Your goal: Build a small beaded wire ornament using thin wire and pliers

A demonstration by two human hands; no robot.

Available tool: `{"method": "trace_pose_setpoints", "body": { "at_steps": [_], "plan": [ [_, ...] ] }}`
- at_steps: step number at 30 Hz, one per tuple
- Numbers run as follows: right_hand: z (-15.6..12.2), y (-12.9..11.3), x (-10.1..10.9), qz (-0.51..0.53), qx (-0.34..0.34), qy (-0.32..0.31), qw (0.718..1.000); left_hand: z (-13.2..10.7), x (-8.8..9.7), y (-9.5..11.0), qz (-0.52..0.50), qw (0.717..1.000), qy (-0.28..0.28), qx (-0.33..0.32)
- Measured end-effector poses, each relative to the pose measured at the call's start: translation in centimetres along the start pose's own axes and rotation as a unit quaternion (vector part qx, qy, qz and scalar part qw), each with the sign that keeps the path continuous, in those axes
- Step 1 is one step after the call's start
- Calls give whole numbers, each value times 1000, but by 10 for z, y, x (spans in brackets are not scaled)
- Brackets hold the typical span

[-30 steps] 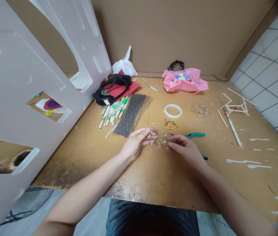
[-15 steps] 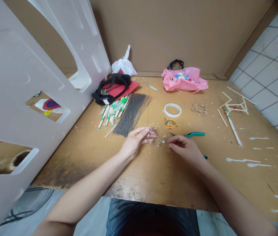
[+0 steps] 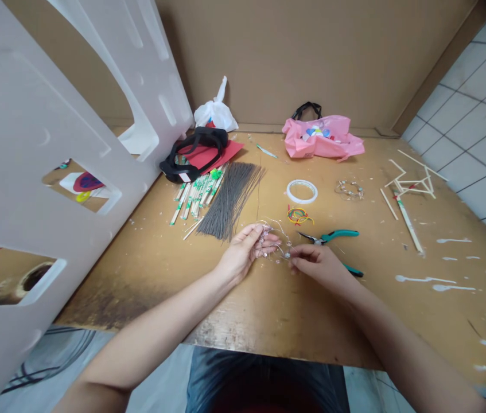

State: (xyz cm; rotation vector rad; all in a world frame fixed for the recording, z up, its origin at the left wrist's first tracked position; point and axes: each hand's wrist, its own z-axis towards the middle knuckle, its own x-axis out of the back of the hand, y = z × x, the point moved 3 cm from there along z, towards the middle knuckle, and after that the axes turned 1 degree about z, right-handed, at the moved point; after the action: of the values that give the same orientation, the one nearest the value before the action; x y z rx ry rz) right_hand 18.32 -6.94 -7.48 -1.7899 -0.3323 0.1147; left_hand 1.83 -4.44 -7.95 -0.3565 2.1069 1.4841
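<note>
A thin wire ring with small beads (image 3: 278,261) hangs between my two hands, above the wooden table. My left hand (image 3: 249,246) pinches one side of it between thumb and forefinger, the other fingers lying beneath. At its right side, my right hand (image 3: 311,259) has its fingertips closed on the beaded wire, beside a pale bead. Just beyond my right hand lie teal-handled pliers (image 3: 339,234), partly covered by it. A second beaded wire ring (image 3: 349,189) rests farther back on the right.
Grey wires (image 3: 230,201) and paper-wrapped chopsticks (image 3: 195,198) lie left, beside a black headset strap (image 3: 174,160). Beyond my hands are rubber bands (image 3: 298,215), a tape roll (image 3: 288,191) and a pink bag (image 3: 324,146). A stick frame (image 3: 412,186) and white glue smears (image 3: 426,280) are right.
My right hand has moved slightly left, closer to my left hand, uncovering more of the pliers. The beaded wire ring has shifted and turned a little between them.
</note>
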Motion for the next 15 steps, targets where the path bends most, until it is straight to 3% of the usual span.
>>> {"method": "trace_pose_setpoints", "body": {
  "at_steps": [5, 11, 15],
  "plan": [
    [-2, 0, -1, -24, 1, -34, 999, -1, 0, 0, 33, 999, 3, -11],
    [-4, -13, 5, -119, 56, 3, 991, 0, 1, 4, 62, 997, 2, -46],
    [-3, -11, 3, -103, 37, -11, 994, -3, -2, 3, 44, 997, 13, -62]
  ]
}}
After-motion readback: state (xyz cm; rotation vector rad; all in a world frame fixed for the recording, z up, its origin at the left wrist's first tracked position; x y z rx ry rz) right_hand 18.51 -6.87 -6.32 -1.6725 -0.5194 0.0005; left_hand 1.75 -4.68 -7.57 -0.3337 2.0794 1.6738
